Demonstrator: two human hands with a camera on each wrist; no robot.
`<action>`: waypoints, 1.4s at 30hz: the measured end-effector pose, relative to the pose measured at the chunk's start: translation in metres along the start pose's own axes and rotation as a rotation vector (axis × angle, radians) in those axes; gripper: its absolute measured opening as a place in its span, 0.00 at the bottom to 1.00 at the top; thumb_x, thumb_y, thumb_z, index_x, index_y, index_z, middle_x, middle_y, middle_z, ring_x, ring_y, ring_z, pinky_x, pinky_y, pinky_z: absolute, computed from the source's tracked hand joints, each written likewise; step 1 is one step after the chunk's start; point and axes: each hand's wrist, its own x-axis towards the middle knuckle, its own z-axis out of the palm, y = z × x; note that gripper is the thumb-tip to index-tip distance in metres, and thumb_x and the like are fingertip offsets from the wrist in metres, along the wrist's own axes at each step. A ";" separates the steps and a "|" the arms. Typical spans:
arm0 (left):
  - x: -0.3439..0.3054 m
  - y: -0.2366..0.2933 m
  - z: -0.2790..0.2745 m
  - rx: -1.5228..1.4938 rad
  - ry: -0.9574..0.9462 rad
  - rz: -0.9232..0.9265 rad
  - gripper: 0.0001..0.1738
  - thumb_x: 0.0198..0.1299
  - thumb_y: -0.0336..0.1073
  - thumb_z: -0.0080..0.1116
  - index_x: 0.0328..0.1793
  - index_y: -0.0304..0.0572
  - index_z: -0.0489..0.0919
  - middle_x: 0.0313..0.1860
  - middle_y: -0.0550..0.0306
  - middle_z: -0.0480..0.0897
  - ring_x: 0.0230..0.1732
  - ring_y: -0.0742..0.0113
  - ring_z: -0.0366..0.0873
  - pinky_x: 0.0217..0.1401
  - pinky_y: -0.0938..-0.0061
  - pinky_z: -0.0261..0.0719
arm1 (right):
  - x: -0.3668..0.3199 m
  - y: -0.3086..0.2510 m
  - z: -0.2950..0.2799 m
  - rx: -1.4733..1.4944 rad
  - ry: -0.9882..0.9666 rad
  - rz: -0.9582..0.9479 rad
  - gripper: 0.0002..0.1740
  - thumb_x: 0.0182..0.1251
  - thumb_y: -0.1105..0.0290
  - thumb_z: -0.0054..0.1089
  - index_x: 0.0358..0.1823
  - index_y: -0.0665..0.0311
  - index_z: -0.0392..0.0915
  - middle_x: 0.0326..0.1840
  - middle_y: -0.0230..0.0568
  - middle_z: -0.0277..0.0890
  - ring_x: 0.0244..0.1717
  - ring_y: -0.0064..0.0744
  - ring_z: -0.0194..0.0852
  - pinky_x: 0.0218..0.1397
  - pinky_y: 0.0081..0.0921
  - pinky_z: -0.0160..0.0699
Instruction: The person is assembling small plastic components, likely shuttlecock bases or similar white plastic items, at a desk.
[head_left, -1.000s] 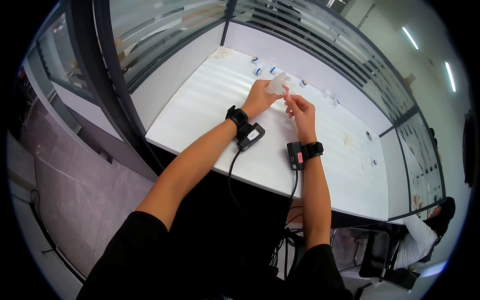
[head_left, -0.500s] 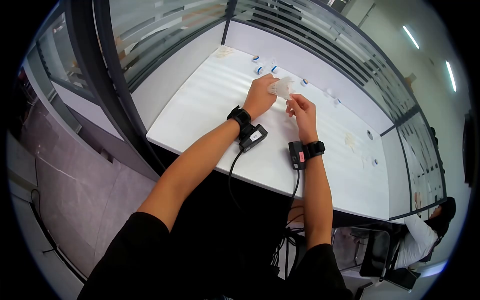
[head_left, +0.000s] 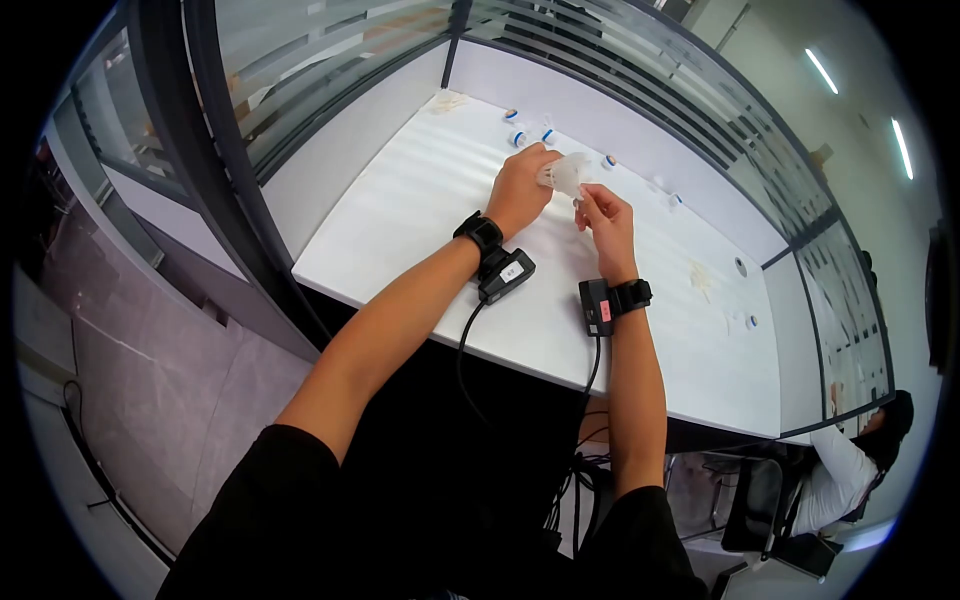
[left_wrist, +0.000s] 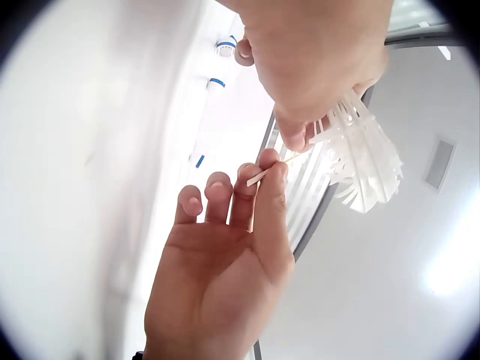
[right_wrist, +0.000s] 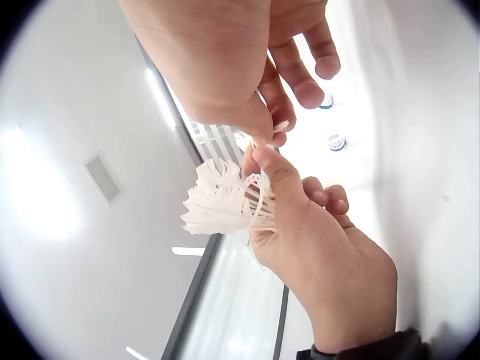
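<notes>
My left hand [head_left: 520,190] grips a white feather shuttlecock [head_left: 570,170] by its narrow end, its fingers covering the base. In the left wrist view the shuttlecock's ragged feather skirt [left_wrist: 367,169] fans out to the right of that hand. The right hand [head_left: 611,230], close to the skirt, pinches a thin pale feather shaft [left_wrist: 256,178] between thumb and index finger. Its other fingers [left_wrist: 218,196] are loosely bent and spread. Seen from the right wrist, the left thumb [right_wrist: 279,172] lies close to the right fingertips, beside the skirt.
Several small white pieces with blue bands, such as one piece [head_left: 517,138], lie along the back of the white table [head_left: 400,215]. Pale scraps [head_left: 699,282] lie at right and more at the far left corner. Low partitions [head_left: 620,105] enclose the table. Someone [head_left: 850,470] sits at far right.
The shuttlecock has turned from more upright to lying over, its skirt opening toward the right hand. The left hand has rotated with it; the right hand has shifted only slightly.
</notes>
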 end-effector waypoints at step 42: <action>0.005 0.022 0.003 -0.512 -0.002 -0.648 0.15 0.63 0.42 0.74 0.47 0.39 0.88 0.26 0.71 0.75 0.24 0.82 0.64 0.26 0.80 0.60 | -0.012 0.002 -0.004 -0.027 0.081 -0.012 0.14 0.75 0.59 0.66 0.46 0.64 0.86 0.33 0.25 0.80 0.31 0.15 0.72 0.32 0.18 0.70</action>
